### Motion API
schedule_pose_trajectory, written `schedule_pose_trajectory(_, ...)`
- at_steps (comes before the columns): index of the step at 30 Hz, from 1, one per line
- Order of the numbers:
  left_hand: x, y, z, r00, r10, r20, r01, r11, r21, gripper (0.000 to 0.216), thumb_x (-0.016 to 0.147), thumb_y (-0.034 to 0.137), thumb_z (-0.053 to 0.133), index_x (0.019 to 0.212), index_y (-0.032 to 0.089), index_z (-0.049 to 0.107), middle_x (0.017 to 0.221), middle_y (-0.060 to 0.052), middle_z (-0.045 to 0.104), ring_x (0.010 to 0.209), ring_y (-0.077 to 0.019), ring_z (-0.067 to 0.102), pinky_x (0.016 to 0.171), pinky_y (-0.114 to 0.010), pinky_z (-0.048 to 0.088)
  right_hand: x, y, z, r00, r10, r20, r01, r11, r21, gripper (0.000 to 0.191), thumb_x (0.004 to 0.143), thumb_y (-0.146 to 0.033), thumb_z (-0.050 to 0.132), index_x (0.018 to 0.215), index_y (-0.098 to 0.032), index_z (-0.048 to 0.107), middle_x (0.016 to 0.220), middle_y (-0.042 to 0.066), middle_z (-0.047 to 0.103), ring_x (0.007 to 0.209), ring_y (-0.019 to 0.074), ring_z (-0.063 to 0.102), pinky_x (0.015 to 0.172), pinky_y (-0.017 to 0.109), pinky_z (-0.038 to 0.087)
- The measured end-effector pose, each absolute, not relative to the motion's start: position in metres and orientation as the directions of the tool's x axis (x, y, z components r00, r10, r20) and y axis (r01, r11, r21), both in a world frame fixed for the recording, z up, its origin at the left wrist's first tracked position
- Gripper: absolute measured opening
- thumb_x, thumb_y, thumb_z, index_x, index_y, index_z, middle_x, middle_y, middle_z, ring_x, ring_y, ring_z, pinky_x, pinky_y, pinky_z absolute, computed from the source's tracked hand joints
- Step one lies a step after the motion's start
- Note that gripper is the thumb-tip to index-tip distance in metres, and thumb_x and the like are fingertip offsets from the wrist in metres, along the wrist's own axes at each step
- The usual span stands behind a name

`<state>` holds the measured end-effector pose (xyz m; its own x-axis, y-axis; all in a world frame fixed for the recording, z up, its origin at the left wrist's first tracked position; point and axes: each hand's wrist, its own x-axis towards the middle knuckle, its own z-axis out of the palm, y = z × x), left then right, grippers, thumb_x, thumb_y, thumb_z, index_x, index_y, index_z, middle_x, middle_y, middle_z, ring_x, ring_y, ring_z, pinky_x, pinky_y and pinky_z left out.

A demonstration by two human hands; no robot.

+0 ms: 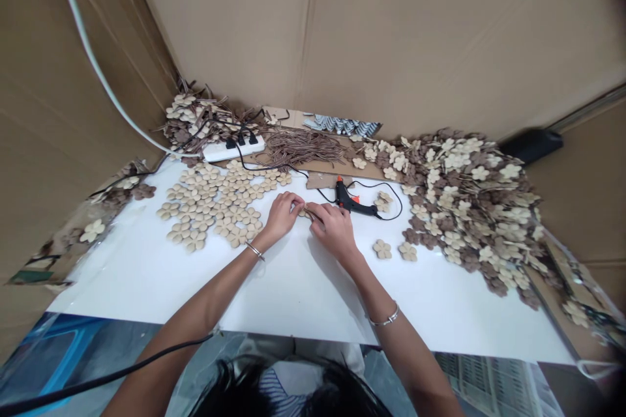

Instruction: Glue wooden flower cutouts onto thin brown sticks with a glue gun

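Observation:
Both hands meet at the middle of the white table (147, 267). My left hand (282, 214) and my right hand (332, 227) have their fingers closed together on a small tan flower-shaped piece (306, 212) held between them. Just left of my left hand lies a spread of tan flower pieces (215, 202). A black glue gun (349, 199) with an orange tip lies right behind my right hand. Two loose flower pieces (394, 249) rest to the right of my right wrist.
A large heap of brown and cream flower pieces (469, 202) fills the right side. A white power strip (233, 148), a bundle of brown strips (306, 145) and another flower heap (193, 114) sit at the back. Cardboard walls (391, 26) surround the table.

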<state>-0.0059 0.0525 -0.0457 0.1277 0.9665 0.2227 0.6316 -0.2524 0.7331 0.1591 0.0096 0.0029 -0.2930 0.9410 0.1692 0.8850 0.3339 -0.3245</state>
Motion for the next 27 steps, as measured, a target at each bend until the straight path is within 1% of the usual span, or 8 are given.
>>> schedule_pose_trajectory(1,-0.006,0.052,-0.045,0.128,0.967,0.221,0.632,-0.251,0.733,0.007,0.089,0.021,0.057,0.088,0.020,0.065,0.089,-0.004,0.065,0.088,-0.0219,0.056,0.084,-0.037,0.043,0.160,0.011,0.003,-0.284,0.944,0.167,0.863,0.328,-0.385,0.045,0.084,-0.016,0.047,0.124,-0.028,0.062,0.107,0.005,0.066,0.095,0.0198,0.058,0.088,0.032,0.035)
schedule_pose_trajectory(3,-0.006,0.052,-0.045,0.130,0.967,0.217,0.633,-0.250,0.733,0.007,0.089,0.021,0.058,0.088,0.020,0.064,0.090,-0.005,0.065,0.089,-0.0221,0.056,0.084,-0.037,0.043,0.162,0.014,0.002,-0.260,0.955,0.146,0.782,0.296,-0.548,0.045,0.082,-0.016,0.047,0.122,-0.026,0.063,0.101,0.005,0.065,0.086,0.0178,0.058,0.081,0.029,0.040)
schedule_pose_trajectory(5,-0.006,0.052,-0.044,0.133,0.968,0.215,0.632,-0.250,0.733,0.006,0.089,0.022,0.058,0.089,0.020,0.064,0.090,-0.005,0.065,0.089,-0.0222,0.056,0.084,-0.037,0.043,0.164,0.017,-0.002,-0.233,0.968,0.092,0.662,0.227,-0.714,0.043,0.081,-0.018,0.047,0.119,-0.022,0.064,0.089,0.003,0.063,0.072,0.0154,0.054,0.070,0.025,0.042)
schedule_pose_trajectory(6,-0.006,0.052,-0.045,0.132,0.968,0.214,0.632,-0.249,0.734,0.006,0.089,0.021,0.058,0.089,0.020,0.064,0.090,-0.005,0.065,0.089,-0.0222,0.056,0.084,-0.037,0.042,0.165,0.019,-0.004,-0.224,0.973,0.052,0.603,0.181,-0.777,0.041,0.081,-0.020,0.047,0.117,-0.021,0.065,0.080,0.001,0.060,0.065,0.0145,0.051,0.066,0.024,0.042)
schedule_pose_trajectory(8,-0.006,0.053,-0.045,0.130,0.968,0.215,0.632,-0.248,0.734,0.006,0.088,0.021,0.058,0.088,0.020,0.064,0.091,-0.004,0.065,0.088,-0.0219,0.056,0.083,-0.037,0.042,0.166,0.021,-0.008,-0.210,0.977,-0.022,0.519,0.092,-0.850,0.040,0.080,-0.021,0.046,0.114,-0.019,0.067,0.066,-0.002,0.053,0.057,0.0134,0.044,0.059,0.023,0.039)
schedule_pose_trajectory(11,-0.006,0.053,-0.047,0.129,0.967,0.219,0.628,-0.251,0.737,0.005,0.088,0.020,0.059,0.088,0.020,0.064,0.090,-0.004,0.065,0.087,-0.0217,0.056,0.083,-0.036,0.042,0.167,0.022,-0.011,-0.201,0.978,-0.057,0.479,0.047,-0.876,0.039,0.077,-0.021,0.047,0.110,-0.020,0.069,0.058,-0.005,0.045,0.054,0.0124,0.040,0.056,0.022,0.036)
schedule_pose_trajectory(17,-0.006,0.053,-0.047,0.130,0.967,0.220,0.627,-0.252,0.737,0.004,0.088,0.021,0.059,0.089,0.020,0.063,0.090,-0.004,0.065,0.087,-0.0216,0.056,0.082,-0.036,0.042,0.166,0.023,-0.010,-0.191,0.980,-0.055,0.519,0.053,-0.853,0.041,0.076,-0.020,0.047,0.109,-0.019,0.070,0.057,-0.005,0.048,0.055,0.0127,0.042,0.058,0.022,0.036)
schedule_pose_trajectory(27,-0.005,0.052,-0.046,0.130,0.966,0.223,0.642,-0.253,0.724,0.005,0.089,0.022,0.059,0.090,0.020,0.063,0.090,-0.004,0.065,0.089,-0.0222,0.056,0.083,-0.037,0.042,0.167,0.026,-0.013,-0.155,0.984,-0.093,0.489,-0.006,-0.872,0.039,0.075,-0.023,0.048,0.107,-0.019,0.071,0.055,-0.005,0.043,0.053,0.0125,0.038,0.055,0.023,0.033)
